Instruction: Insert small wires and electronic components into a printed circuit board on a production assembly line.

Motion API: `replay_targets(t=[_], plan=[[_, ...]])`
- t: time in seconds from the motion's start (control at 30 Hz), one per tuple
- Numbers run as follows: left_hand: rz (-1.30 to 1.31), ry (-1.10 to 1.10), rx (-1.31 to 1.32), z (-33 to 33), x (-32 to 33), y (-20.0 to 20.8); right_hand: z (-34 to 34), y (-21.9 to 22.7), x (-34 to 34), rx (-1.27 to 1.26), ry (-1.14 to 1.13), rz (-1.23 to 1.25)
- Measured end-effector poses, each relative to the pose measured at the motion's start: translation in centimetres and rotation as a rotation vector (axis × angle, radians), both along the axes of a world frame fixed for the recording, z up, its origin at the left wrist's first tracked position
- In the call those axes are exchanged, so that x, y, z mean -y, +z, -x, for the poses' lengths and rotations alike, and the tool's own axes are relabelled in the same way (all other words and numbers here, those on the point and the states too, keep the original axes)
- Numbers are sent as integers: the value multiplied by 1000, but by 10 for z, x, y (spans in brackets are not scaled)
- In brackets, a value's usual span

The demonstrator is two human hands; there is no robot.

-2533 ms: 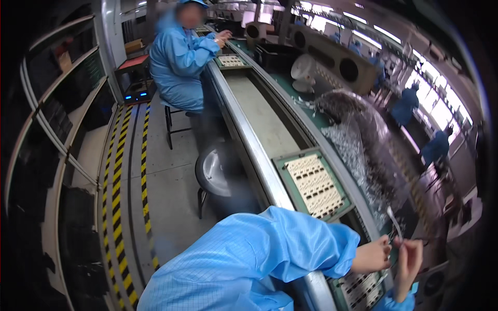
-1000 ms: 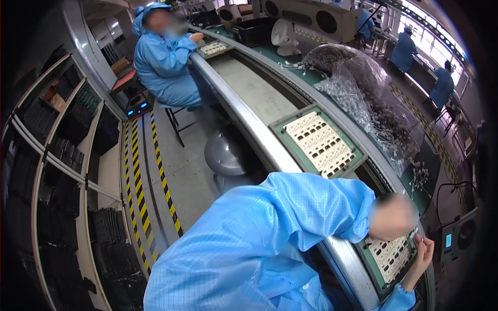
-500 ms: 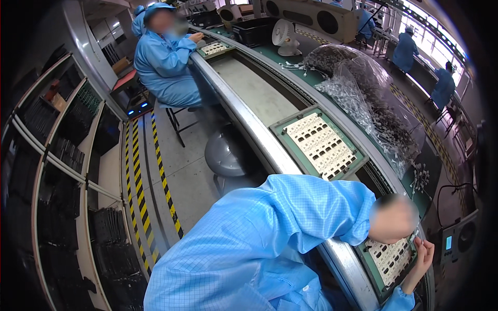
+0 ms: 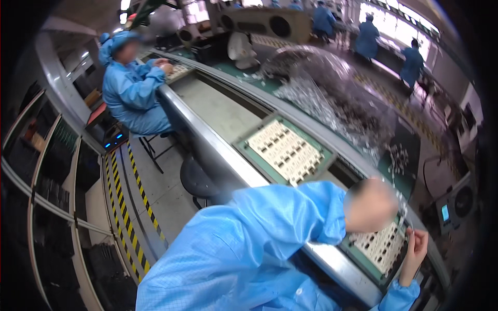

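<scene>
My left arm, in a blue checked sleeve, reaches across to the right. A blurred patch covers my left hand above the near cream panel, so its fingers are hidden. That near panel, with rows of dark spots, lies in a green frame on the metal-edged line. At the panel's right edge is my right hand, fingers curled and pressed together near their tips. Anything between them is too small to make out. Just beyond my left sleeve lies a second cream panel in a similar green frame.
A co-worker in blue sits farther up the line, hands over another panel. Clear bags of cabled parts lie along the far side, near a white fan. Shelving stands left, a stool beside the line.
The whole view has shifted, with the line and panels now farther left. My two hands stay over the near panel. The co-worker's hands have come together a little.
</scene>
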State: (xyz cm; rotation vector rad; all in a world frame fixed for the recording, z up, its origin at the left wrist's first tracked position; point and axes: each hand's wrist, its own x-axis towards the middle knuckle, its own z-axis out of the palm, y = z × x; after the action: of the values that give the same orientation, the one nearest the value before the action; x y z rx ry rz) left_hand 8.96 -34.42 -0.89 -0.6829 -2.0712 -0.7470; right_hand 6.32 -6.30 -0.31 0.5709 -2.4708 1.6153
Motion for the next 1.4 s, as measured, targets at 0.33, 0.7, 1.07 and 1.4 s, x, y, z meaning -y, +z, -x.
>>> replay_targets(t=[0.33,0.7,1.07,1.4], plan=[[63,-138,530,-28,-3,16,-19,22,16,-75,-85,-175],[359,20,288,-42,-35,22,-26,25,6,-98,-106,-145],[317,30,532,-37,-34,22,-24,25,5,-221,-73,-146],[383,47,449,-39,-35,18,-25,25,-2,-266,-100,-189]])
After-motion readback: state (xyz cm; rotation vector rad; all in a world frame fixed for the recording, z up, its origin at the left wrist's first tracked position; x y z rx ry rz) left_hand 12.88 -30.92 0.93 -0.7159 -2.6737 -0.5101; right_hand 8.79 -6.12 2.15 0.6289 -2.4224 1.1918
